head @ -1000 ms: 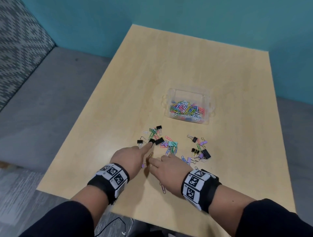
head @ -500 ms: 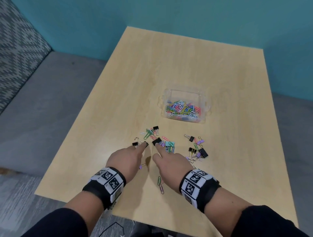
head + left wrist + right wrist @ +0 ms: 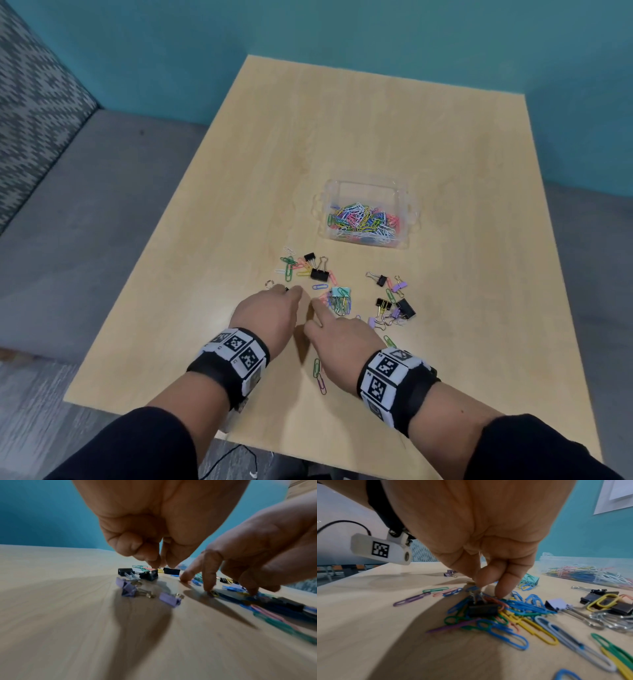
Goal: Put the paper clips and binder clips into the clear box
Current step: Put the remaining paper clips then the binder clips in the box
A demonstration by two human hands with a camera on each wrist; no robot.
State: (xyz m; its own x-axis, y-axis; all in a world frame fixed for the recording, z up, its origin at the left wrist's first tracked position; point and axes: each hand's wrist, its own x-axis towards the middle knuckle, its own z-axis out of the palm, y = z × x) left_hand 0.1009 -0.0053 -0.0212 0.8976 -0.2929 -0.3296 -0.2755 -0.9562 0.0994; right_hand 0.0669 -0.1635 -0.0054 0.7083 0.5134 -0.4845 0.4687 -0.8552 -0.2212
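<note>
Two paper clips [image 3: 319, 375], one green and one purple, lie nearest the table's [image 3: 479, 394] front edge, on the side of the clear box [image 3: 407, 209] closest to the person. Beyond them both hands work side by side, well short of that box. The left hand [image 3: 265, 317] curls its fingers down, thumb and forefinger pinching the wire handle of a black binder clip [image 3: 149, 574]; two purple binder clips [image 3: 127, 587] lie just beside it. The right hand [image 3: 342, 337] reaches into a heap of colored paper clips [image 3: 513, 609], its fingertips [image 3: 503, 591] pressed together on the wire handles of another black binder clip [image 3: 482, 609]. More loose clips [image 3: 390, 301] lie scattered between the hands and the box. The box sits near the table's middle, holding a bed of colored paper clips [image 3: 363, 219].
</note>
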